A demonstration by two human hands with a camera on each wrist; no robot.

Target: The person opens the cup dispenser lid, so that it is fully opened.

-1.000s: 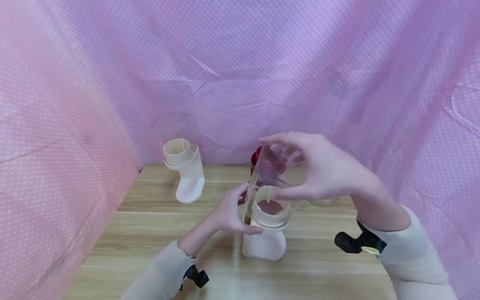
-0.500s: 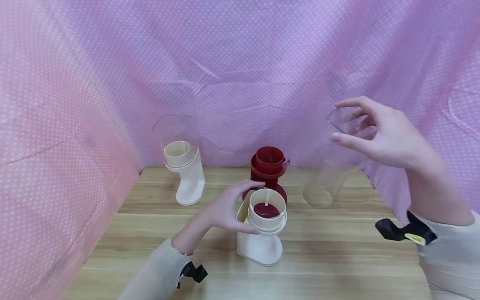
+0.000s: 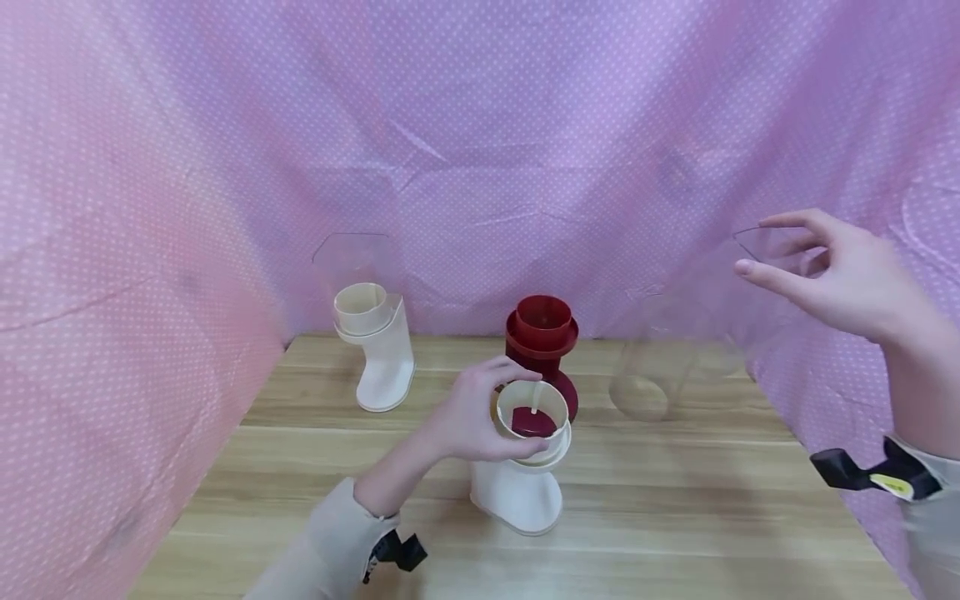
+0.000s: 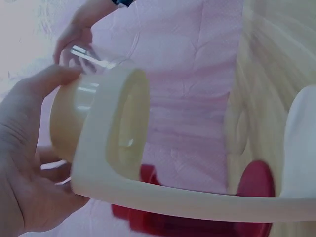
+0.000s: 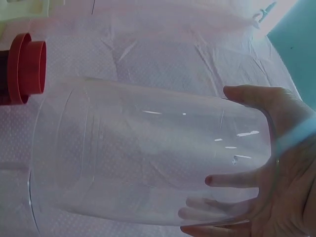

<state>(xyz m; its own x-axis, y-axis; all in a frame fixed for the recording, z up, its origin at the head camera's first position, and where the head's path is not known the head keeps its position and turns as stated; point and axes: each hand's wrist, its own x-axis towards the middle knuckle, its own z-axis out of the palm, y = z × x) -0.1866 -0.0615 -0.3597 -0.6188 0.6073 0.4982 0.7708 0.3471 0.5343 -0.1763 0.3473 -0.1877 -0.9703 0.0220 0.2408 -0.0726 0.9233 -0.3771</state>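
A white stand (image 3: 517, 496) with a flat rounded foot stands at the front middle of the table, and a cream cup-shaped collar (image 3: 536, 408) sits in its top ring. My left hand (image 3: 483, 412) grips that collar from the left, thumb on the near side and fingers on the far side. In the left wrist view the thumb and fingers lie around the collar (image 4: 69, 113). Off to the right, my right hand (image 3: 847, 271) holds a clear container (image 5: 163, 143) by one end, raised above the table. Its outline is faint in the head view.
Behind the white stand is a similar red stand (image 3: 543, 329), partly hidden. Another white stand (image 3: 386, 358) with a clear container (image 3: 352, 254) on it is at the back left. A second clear container (image 3: 641, 396) stands on the wooden table (image 3: 660, 517), back right. Pink dotted cloth surrounds it.
My right hand has carried the clear container up off the white stand and away to the right. My left hand has moved from beside the stand to gripping its collar.
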